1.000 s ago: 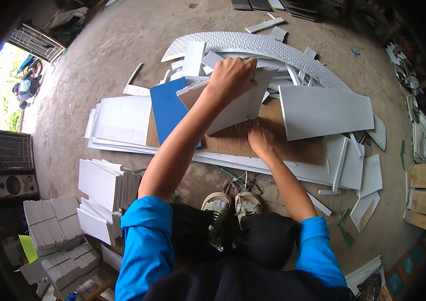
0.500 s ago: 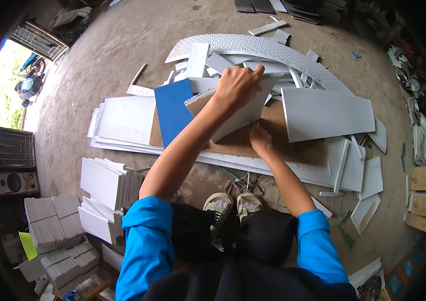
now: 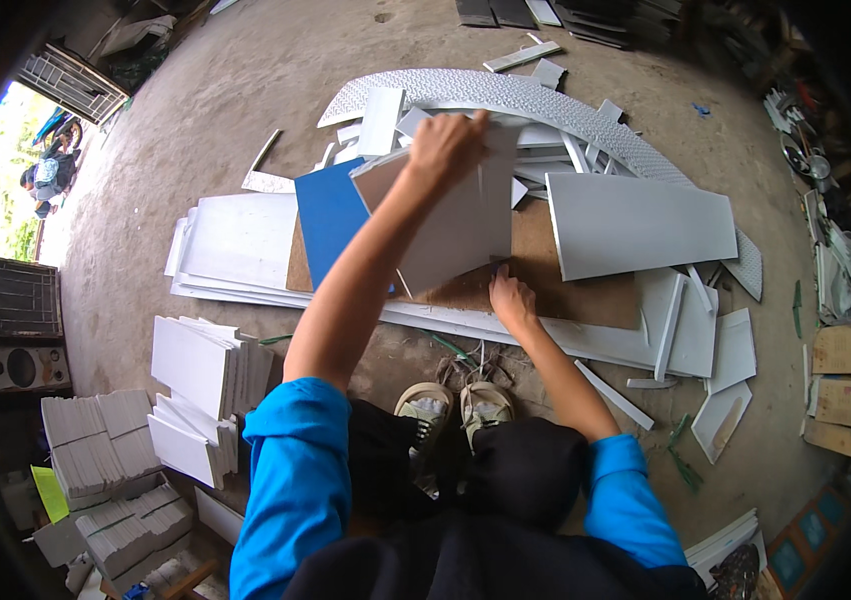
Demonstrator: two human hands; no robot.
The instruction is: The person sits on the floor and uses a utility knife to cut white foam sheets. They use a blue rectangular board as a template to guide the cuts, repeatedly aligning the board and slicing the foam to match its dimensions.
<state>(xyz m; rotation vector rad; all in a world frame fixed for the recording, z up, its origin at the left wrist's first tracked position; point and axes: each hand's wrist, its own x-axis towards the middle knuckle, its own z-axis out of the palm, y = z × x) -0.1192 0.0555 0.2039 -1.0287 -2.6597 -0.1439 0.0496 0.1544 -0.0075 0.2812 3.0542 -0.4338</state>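
My left hand (image 3: 445, 150) grips the upper edge of a white board (image 3: 460, 215), which stands tilted over a brown board (image 3: 590, 295). Close to that board's lower right corner is my right hand (image 3: 513, 298). Its fingers are curled together around something small and dark that I cannot make out. Partly behind the tilted board lies a blue panel (image 3: 330, 215). To the right, another white panel (image 3: 640, 225) rests on the brown board's end.
Long white sheets (image 3: 240, 240) lie stacked under the brown board. Beyond is a heap of white offcuts with a curved textured strip (image 3: 425, 85). Stacks of cut white boards (image 3: 200, 365) stand at the left. Cardboard boxes (image 3: 840, 350) are at the far right.
My left hand has tipped the white board more upright, so its face shows more. My right hand has shifted slightly left and nearer to me.
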